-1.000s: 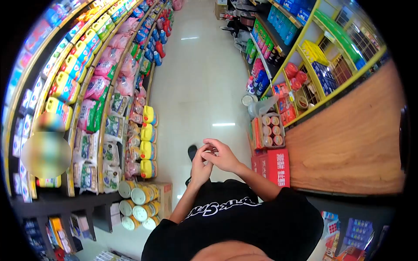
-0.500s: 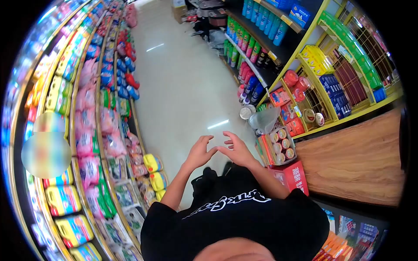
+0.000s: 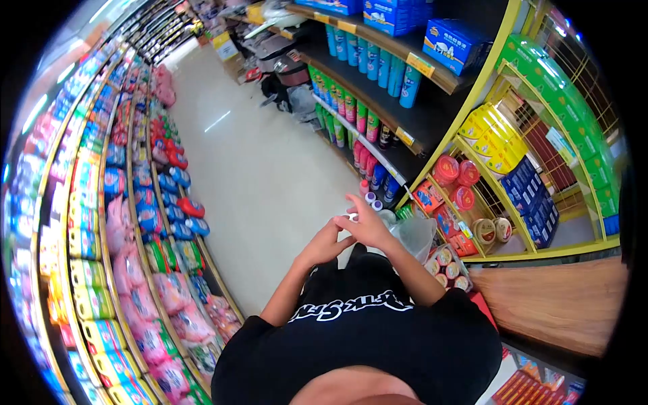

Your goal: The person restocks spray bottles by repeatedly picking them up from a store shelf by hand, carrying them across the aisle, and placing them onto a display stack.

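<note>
My left hand (image 3: 324, 244) and my right hand (image 3: 370, 226) meet in front of my black shirt (image 3: 358, 337). Their fingers overlap or touch near the thumbs, and I see nothing held in either one. Both have loosely bent, parted fingers. Just beyond my right hand, and nearest to it, are a clear plastic bag or cover (image 3: 415, 237) and a carton of round-lidded tubs (image 3: 447, 266).
Packed shelves of pink bags (image 3: 135, 297) and bottles line the left side. The pale aisle floor (image 3: 263, 155) runs ahead. On the right stand spray cans (image 3: 381, 71), a yellow wire rack (image 3: 472, 175) and a wooden counter (image 3: 547, 297). Boxes (image 3: 229, 50) sit farther along.
My hands have come together from slightly apart, with the fingers now overlapping. The view has turned and tilted up, showing more of the far aisle and the right shelves.
</note>
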Motion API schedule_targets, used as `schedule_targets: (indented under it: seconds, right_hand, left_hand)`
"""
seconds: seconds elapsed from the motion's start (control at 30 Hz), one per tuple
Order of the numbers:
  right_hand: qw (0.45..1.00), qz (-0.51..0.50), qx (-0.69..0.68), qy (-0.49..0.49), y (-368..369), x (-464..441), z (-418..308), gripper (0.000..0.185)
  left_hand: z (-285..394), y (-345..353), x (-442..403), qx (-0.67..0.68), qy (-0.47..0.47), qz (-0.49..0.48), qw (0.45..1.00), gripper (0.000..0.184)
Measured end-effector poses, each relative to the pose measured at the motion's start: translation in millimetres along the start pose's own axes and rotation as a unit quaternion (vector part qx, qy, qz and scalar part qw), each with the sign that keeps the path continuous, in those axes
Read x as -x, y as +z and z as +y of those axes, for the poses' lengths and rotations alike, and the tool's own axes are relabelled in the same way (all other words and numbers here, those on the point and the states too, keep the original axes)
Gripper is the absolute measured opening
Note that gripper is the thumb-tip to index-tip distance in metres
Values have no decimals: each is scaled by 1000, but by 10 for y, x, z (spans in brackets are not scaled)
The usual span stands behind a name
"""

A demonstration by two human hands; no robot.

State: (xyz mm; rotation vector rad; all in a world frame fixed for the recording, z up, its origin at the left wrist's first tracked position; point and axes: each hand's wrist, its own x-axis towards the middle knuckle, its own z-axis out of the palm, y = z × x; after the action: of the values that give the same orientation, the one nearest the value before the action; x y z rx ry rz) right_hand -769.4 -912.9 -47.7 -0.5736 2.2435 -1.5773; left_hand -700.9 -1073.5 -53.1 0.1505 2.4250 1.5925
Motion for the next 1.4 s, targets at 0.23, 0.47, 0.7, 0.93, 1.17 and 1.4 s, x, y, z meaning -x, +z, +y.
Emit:
schedule_targets:
  seconds: [0.23, 0.47, 0.7, 0.93, 1.17, 1.4]
  right_hand:
    - [984, 175, 16, 8, -802, -1188, 144, 82]
    - [931, 345, 58, 98, -1449, -2275, 548, 82]
    - [859, 496, 118, 46, -2186, -3358, 743, 74]
    - [826, 545, 134, 48, -2472, -4005, 1384, 35]
    - [826, 514, 148, 178, -2461, -3879, 1178, 30]
    - [771, 627, -92, 59, -1939, -3387, 771, 73]
  left_hand:
    - [40, -522, -1762, -56, 59, -26, 996, 61]
    - [131, -821, -3734, -39, 205, -71, 975, 61]
    - [244, -702, -5307, 21, 255, -84, 963, 63]
    - [195, -602, -5938, -32, 328, -149, 932, 36]
    - [95, -473, -6013, -94, 292, -237, 922, 42]
    - [35, -280, -5235, 35, 373, -151, 915, 75]
